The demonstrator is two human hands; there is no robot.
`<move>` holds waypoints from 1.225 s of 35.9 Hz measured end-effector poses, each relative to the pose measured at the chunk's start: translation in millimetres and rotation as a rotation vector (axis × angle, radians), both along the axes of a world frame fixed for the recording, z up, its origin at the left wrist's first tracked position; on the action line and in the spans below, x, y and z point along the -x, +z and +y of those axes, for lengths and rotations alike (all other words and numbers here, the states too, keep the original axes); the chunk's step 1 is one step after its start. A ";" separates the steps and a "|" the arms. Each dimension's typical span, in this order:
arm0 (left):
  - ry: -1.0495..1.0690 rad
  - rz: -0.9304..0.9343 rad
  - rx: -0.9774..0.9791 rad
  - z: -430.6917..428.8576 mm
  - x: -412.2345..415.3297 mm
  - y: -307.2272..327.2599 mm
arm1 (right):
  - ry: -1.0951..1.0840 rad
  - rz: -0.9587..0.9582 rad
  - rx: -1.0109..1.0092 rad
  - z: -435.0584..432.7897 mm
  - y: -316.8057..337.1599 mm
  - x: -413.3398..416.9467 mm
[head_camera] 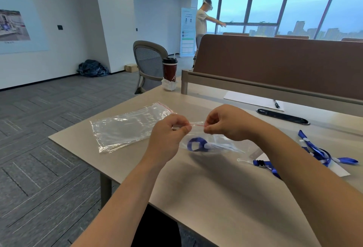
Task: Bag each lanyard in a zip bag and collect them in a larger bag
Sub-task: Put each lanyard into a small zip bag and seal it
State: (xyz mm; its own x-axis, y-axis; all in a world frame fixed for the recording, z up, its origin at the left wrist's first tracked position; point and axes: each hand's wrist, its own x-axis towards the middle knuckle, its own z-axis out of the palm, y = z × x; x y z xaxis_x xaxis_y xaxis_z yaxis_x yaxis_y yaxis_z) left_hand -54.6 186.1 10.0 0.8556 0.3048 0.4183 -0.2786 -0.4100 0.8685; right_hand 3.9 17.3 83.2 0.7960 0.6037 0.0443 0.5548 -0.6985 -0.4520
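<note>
now both hands are raised a little above the worktop, close to each other. the left hand has its grip pressed together on the left part of the red zip line of a small zip bag, and the right hand pinches the same red line just beside it, on the right part. the small zip bag hangs down from the fingers, and its lower part seems to touch the worktop, though this is not sure. inside it lies a rolled blue lanyard with a white part next to it. to the left of the hands, a larger bag of clear plastic with a red zip line lies flat on the worktop, apart from the small one. on the right side, near the right forearm, some loose lanyards in blue lie in a heap, partly on a white sheet. farther back stand a dark red cup with a black lid, and a pen lies on a paper.
</note>
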 end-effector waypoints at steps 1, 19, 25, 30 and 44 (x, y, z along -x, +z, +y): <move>0.006 0.000 0.026 2.2 -0.8 -0.7 | -0.004 -0.001 0.000 -4.4 0.9 -0.6; 0.055 0.124 -0.632 -12.8 5.1 33.8 | -0.085 -0.082 0.024 -27.2 -7.8 0.8; 0.005 0.205 -0.773 -30.7 -7.6 40.7 | -0.052 -0.123 0.013 -17.9 -4.6 3.6; -0.045 0.180 -0.684 -33.2 -7.6 40.8 | -0.053 -0.122 -0.035 -23.2 -6.4 1.1; -0.091 0.147 -0.675 -33.5 -10.3 36.5 | -0.075 0.011 -0.199 -46.8 -14.2 -6.3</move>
State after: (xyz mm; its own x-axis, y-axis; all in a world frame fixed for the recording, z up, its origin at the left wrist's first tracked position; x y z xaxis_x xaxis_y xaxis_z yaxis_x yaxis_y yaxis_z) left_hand -44.3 152.6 46.4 0.9277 -0.0574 0.3688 -0.2368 -0.8542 0.4629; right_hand 10.2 -29.5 69.0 0.8392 0.5233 0.1481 0.4995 -0.6338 -0.5906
